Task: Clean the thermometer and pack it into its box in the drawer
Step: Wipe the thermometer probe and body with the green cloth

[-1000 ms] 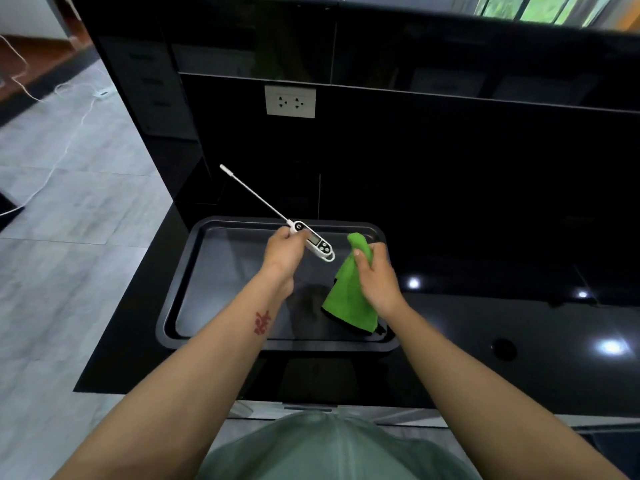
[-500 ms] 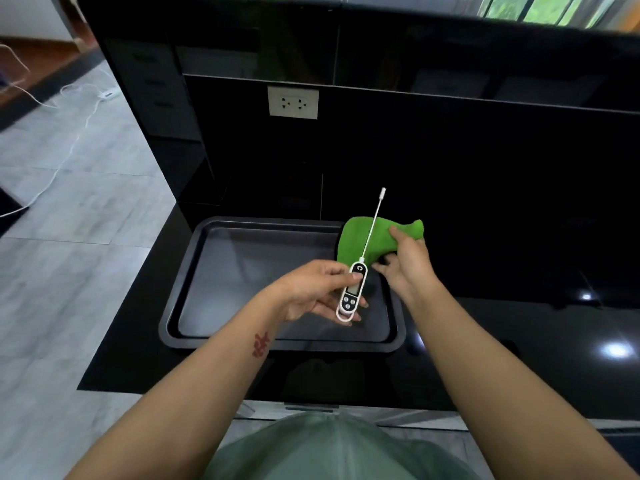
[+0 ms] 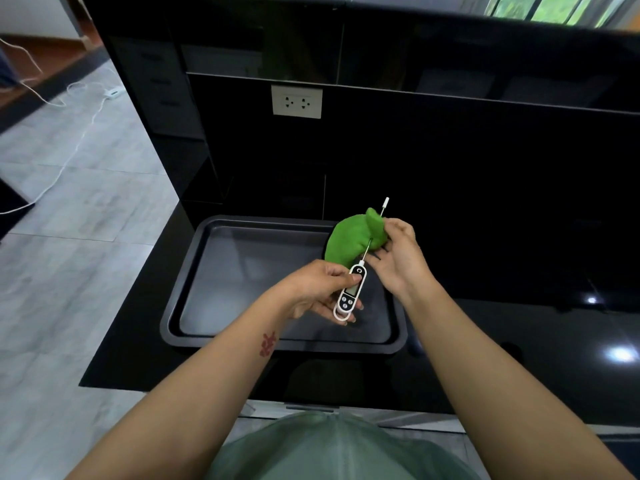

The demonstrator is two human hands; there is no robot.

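Cloth (image 3: 349,239) now wrapping white thermometer (image 3: 351,289) probe

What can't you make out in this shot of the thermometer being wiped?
All in the head view:
- Thermometer display: too small to read.
- Middle of its probe: wrapped in the green cloth held by the right hand.
- Underside of the thermometer body: covered by the left hand.
- Its box and the drawer: not in view.
- Tray right edge: partly hidden behind the hands.

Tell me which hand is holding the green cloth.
The right hand: it wraps the green cloth around the probe, while the left hand grips the thermometer body.
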